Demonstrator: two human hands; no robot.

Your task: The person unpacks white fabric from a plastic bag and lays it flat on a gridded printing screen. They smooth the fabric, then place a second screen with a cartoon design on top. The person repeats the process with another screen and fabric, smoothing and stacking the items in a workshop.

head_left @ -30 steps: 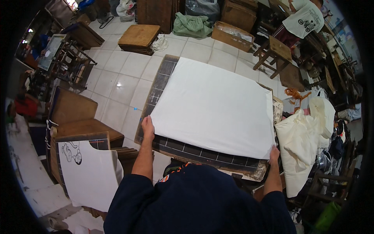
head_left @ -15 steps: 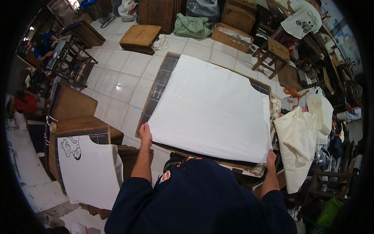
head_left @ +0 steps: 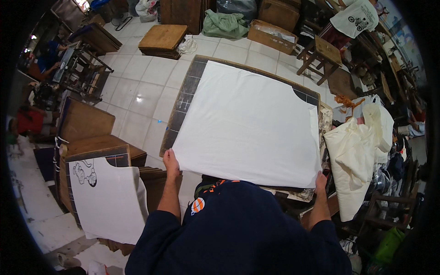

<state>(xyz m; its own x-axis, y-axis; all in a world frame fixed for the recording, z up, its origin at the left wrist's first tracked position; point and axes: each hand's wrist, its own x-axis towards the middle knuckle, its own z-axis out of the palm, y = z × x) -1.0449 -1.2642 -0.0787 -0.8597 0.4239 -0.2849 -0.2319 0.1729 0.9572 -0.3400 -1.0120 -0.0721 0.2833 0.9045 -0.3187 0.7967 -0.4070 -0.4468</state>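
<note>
Drawn nearer along with the left hand [head_left: 171, 162], the white cloth [head_left: 247, 123] now covers the gridded near strip of the dark board [head_left: 187, 97] and bares more of its far right corner

White cloth [head_left: 247, 123] across dark gridded board [head_left: 185, 98]

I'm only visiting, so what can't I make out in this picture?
- Head view: most of the dark gridded board, covered by the white cloth.
- Head view: the undersides of the left hand and right hand, hidden by cloth and viewing angle.
- Head view: most of the head of the person in a white shirt, cut off by the upper edge.
</note>
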